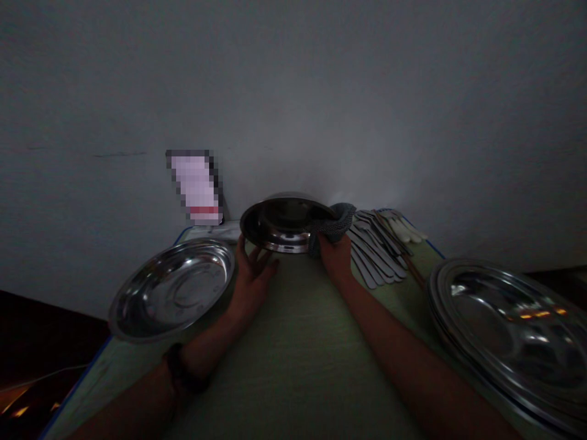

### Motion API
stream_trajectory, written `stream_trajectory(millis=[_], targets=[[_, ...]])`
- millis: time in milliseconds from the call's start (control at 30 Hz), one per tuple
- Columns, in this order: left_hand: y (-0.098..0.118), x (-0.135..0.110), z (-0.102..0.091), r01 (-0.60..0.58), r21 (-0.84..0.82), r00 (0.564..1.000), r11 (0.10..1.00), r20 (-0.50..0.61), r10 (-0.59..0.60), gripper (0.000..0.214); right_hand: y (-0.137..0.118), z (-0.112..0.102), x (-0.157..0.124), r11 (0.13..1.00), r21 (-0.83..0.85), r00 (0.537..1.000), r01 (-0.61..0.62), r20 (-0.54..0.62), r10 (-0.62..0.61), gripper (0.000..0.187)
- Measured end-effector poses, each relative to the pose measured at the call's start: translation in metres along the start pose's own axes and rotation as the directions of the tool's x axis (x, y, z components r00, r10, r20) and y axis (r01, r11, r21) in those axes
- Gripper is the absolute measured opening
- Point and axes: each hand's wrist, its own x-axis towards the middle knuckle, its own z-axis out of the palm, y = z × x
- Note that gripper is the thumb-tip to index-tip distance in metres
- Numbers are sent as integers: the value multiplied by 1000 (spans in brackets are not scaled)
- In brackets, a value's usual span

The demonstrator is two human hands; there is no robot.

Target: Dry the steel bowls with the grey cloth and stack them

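Nearest the camera, the left forearm [137, 391] and right forearm [398, 348] converge from the lower corners, the left bearing a dark wristband [186, 370]. At their meeting, near the wall, lies the steel basin [275, 223], between the two hands, its open side tilted toward the viewer; whether it clears the surface beneath cannot be told. Round in form, it appears as an ellipse with its long axis running left to right, from one hand to the other. The left hand [252, 275] meets the near-left rim with fingers partly spread and thumb standing apart; how firmly they close is unclear. The right hand [335, 256] is closed on a grey cloth [337, 226], folded over the right rim, its fingertips concealed. Both hands are about equally near, the basin lying just beyond the fingers. Just right of the cloth: a row of flat-handled metal utensils [376, 263], then white spoons [403, 229]. Flanking: a second basin [147, 305] at left and stacked basins [486, 318] at right. Support: green table [293, 342]. Background: a blurred-out phone-like panel [195, 186] against the wall [293, 91].
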Motion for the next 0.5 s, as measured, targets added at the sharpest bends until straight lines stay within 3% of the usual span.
stream_trajectory(millis=[267, 400, 500], targets=[[-5, 4, -3, 90, 98, 996, 991, -15, -89, 56, -2, 0, -1, 1000, 9, 1000, -6, -5, 7, 22], [4, 1, 1, 127, 22, 990, 992, -70, -125, 84, -2, 1, -2, 1000, 18, 1000, 3, 2, -3, 21], [8, -2, 3, 83, -3, 994, 997, -75, -83, 107, -2, 1, -2, 1000, 24, 1000, 3, 0, -3, 21]])
